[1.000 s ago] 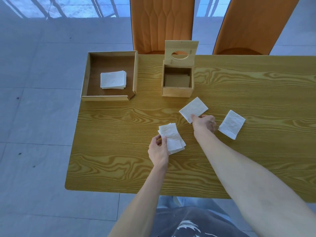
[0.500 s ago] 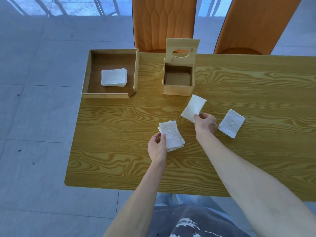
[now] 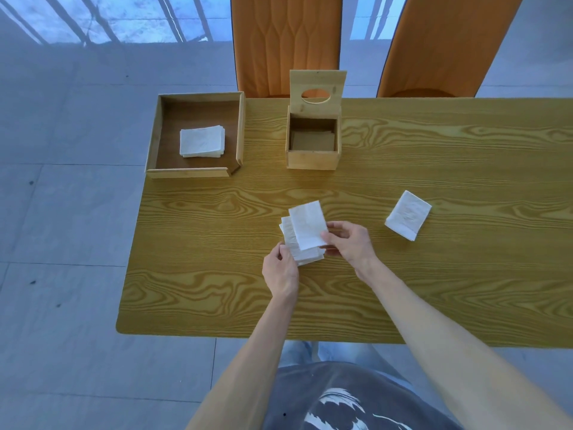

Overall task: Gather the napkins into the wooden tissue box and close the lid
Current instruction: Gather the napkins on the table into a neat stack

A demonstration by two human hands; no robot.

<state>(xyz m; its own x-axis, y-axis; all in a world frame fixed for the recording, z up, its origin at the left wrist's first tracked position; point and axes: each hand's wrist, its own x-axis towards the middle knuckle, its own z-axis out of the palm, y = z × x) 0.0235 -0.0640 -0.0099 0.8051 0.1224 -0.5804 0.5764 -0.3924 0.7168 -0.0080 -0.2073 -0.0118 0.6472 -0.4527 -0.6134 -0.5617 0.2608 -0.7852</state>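
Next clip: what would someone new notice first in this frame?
Both hands meet at the table's centre: the right hand lays a white napkin onto the small stack the left hand holds. Behind them the wooden tissue box stands empty, lid up. One loose napkin lies to the right.

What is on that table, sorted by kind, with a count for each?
Napkin piles or singles: 3 (stack in hands, loose napkin, stack in tray)
Wooden tissue box, lid up: 1
Wooden tray: 1
Total: 5
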